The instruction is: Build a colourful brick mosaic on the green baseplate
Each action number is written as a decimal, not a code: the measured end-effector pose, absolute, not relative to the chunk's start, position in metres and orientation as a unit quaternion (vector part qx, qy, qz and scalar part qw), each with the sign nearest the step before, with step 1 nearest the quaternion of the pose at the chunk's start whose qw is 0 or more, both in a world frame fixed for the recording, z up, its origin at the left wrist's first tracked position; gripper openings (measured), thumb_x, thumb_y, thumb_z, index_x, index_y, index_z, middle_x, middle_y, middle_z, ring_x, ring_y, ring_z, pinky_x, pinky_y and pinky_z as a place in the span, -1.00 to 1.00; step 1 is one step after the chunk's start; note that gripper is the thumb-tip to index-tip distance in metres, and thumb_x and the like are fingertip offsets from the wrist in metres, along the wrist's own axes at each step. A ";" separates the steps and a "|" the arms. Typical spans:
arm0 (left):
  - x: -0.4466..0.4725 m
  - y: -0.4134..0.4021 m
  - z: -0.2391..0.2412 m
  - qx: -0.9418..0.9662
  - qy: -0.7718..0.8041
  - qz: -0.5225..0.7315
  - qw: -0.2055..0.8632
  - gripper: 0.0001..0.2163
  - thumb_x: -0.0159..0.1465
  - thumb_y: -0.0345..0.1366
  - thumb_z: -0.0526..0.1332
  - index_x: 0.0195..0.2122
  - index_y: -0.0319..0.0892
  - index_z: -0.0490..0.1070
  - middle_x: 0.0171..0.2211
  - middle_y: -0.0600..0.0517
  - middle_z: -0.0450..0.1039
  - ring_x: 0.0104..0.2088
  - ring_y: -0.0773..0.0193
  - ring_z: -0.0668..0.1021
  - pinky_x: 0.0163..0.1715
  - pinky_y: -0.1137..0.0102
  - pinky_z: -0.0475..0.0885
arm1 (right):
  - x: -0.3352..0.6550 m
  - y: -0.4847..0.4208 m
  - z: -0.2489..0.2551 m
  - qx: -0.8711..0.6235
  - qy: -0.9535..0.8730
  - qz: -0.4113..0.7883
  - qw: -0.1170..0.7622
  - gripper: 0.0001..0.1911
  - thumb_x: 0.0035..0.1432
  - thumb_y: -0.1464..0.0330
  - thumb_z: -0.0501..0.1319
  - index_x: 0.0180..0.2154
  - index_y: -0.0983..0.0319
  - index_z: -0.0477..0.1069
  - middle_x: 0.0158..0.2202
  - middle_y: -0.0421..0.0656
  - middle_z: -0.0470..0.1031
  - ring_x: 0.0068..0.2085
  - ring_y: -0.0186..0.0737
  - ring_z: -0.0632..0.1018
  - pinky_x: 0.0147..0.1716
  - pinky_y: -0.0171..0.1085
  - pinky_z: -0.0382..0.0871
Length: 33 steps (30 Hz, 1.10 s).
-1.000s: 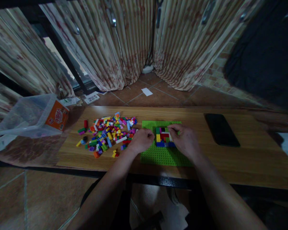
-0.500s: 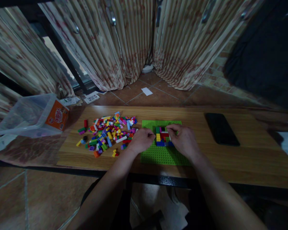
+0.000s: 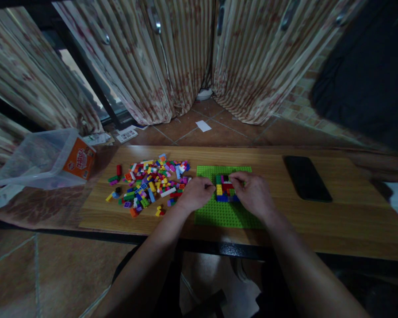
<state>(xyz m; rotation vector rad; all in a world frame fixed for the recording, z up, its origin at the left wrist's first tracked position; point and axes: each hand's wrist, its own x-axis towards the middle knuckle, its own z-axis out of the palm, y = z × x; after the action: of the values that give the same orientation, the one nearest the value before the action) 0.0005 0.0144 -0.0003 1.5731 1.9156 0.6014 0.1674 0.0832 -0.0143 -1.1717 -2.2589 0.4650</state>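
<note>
On the wooden surface (image 3: 268, 160), the brick build (image 3: 223, 187) lies on a green baseplate (image 3: 208, 217) between the left hand (image 3: 196, 193), just beside it, and the nearer right hand (image 3: 254, 193), over its right side, both grips narrow, contents I cannot tell.

A: Any lettering on site?

B: One main source. Clear plastic bin (image 3: 36, 165), far left: orange label (image 3: 81, 160) on the end facing the table. Row of large pale characters, Chinese by the look; too blurred to read with confidence. Small pale emblem to their left, also unresolved.

A: Floor?

B: White card (image 3: 127, 135) between bin and curtain. Black blocky pattern on it, much like a QR code; detail too coarse to make out. Papers (image 3: 97, 139) beside it: faint print, illegible.

A: So, words, brands, numbers?

B: None legible for certain.
</note>
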 end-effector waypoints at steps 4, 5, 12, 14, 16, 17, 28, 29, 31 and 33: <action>0.000 0.014 -0.002 0.590 0.714 0.235 0.294 -0.77 0.21 -0.36 0.09 -0.44 -0.22 0.54 -0.56 0.06 0.46 -0.50 0.34 0.42 -0.46 0.47 0.27 | 0.167 0.082 -0.013 -0.433 -0.835 0.190 0.282 -0.79 0.16 0.38 0.13 -0.31 0.18 0.56 -0.29 -0.11 0.62 -0.29 -0.13 0.59 -0.19 -0.14 0.41; 0.000 0.014 -0.002 0.592 0.712 0.237 0.294 -0.78 0.21 -0.36 0.10 -0.44 -0.22 0.54 -0.56 0.07 0.45 -0.51 0.35 0.42 -0.47 0.47 0.26 | 0.166 0.082 -0.012 -0.429 -0.832 0.204 0.286 -0.80 0.15 0.38 0.14 -0.31 0.18 0.56 -0.30 -0.12 0.62 -0.29 -0.13 0.59 -0.19 -0.14 0.42; 0.000 0.014 -0.002 0.590 0.710 0.242 0.300 -0.76 0.21 -0.31 0.11 -0.44 -0.23 0.55 -0.59 0.09 0.39 -0.54 0.37 0.38 -0.50 0.48 0.23 | 0.163 0.078 -0.013 -0.416 -0.779 0.381 0.275 -0.84 0.07 0.39 0.21 -0.29 0.18 0.55 -0.31 -0.17 0.62 -0.32 -0.21 0.61 -0.30 -0.25 0.47; 0.000 0.014 -0.002 0.588 0.710 0.240 0.305 -0.76 0.21 -0.29 0.11 -0.43 -0.22 0.56 -0.59 0.09 0.40 -0.54 0.37 0.38 -0.51 0.48 0.23 | 0.162 0.076 -0.014 -0.415 -0.774 0.397 0.267 -0.84 0.05 0.40 0.22 -0.28 0.19 0.54 -0.30 -0.16 0.63 -0.31 -0.21 0.61 -0.29 -0.25 0.48; 0.000 0.014 -0.001 0.588 0.710 0.234 0.310 -0.75 0.21 -0.27 0.11 -0.42 -0.21 0.57 -0.59 0.09 0.41 -0.54 0.37 0.38 -0.51 0.48 0.23 | 0.161 0.076 -0.014 -0.413 -0.775 0.403 0.258 -0.82 0.05 0.42 0.22 -0.27 0.20 0.54 -0.28 -0.14 0.63 -0.29 -0.21 0.62 -0.25 -0.24 0.48; 0.001 0.014 -0.001 0.588 0.711 0.230 0.310 -0.75 0.21 -0.27 0.11 -0.42 -0.21 0.57 -0.59 0.09 0.41 -0.54 0.36 0.38 -0.51 0.48 0.23 | 0.161 0.075 -0.014 -0.413 -0.778 0.401 0.252 -0.82 0.05 0.42 0.21 -0.26 0.20 0.54 -0.28 -0.14 0.63 -0.28 -0.20 0.62 -0.24 -0.24 0.48; 0.005 0.015 0.001 0.579 0.732 0.203 0.296 -0.76 0.21 -0.30 0.10 -0.40 -0.19 0.58 -0.57 0.07 0.45 -0.51 0.34 0.42 -0.49 0.47 0.26 | 0.155 0.071 -0.011 -0.438 -0.803 0.344 0.209 -0.78 0.03 0.46 0.19 -0.25 0.20 0.54 -0.34 -0.15 0.63 -0.32 -0.19 0.62 -0.29 -0.23 0.48; 0.006 0.015 0.001 0.577 0.734 0.202 0.294 -0.75 0.21 -0.30 0.10 -0.40 -0.19 0.58 -0.57 0.07 0.45 -0.51 0.34 0.42 -0.49 0.47 0.27 | 0.155 0.071 -0.011 -0.438 -0.802 0.345 0.213 -0.78 0.03 0.46 0.19 -0.26 0.19 0.54 -0.34 -0.16 0.63 -0.32 -0.19 0.62 -0.28 -0.23 0.48; 0.007 0.015 0.002 0.574 0.737 0.202 0.293 -0.75 0.21 -0.30 0.10 -0.41 -0.20 0.58 -0.57 0.06 0.45 -0.51 0.33 0.43 -0.49 0.46 0.27 | 0.155 0.072 -0.013 -0.439 -0.800 0.348 0.216 -0.78 0.03 0.46 0.19 -0.26 0.18 0.54 -0.34 -0.16 0.63 -0.32 -0.19 0.61 -0.28 -0.22 0.48; 0.007 0.015 0.002 0.571 0.739 0.206 0.292 -0.75 0.20 -0.30 0.10 -0.41 -0.20 0.58 -0.57 0.06 0.45 -0.51 0.33 0.43 -0.49 0.46 0.28 | 0.155 0.072 -0.015 -0.440 -0.796 0.353 0.217 -0.77 0.03 0.45 0.18 -0.25 0.19 0.54 -0.34 -0.16 0.63 -0.32 -0.19 0.61 -0.27 -0.22 0.47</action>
<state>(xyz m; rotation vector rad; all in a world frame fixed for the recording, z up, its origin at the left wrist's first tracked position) 0.0075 0.0148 0.0018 1.5222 1.9697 0.5487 0.1552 0.0721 -0.0152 -1.2194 -2.2060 0.9775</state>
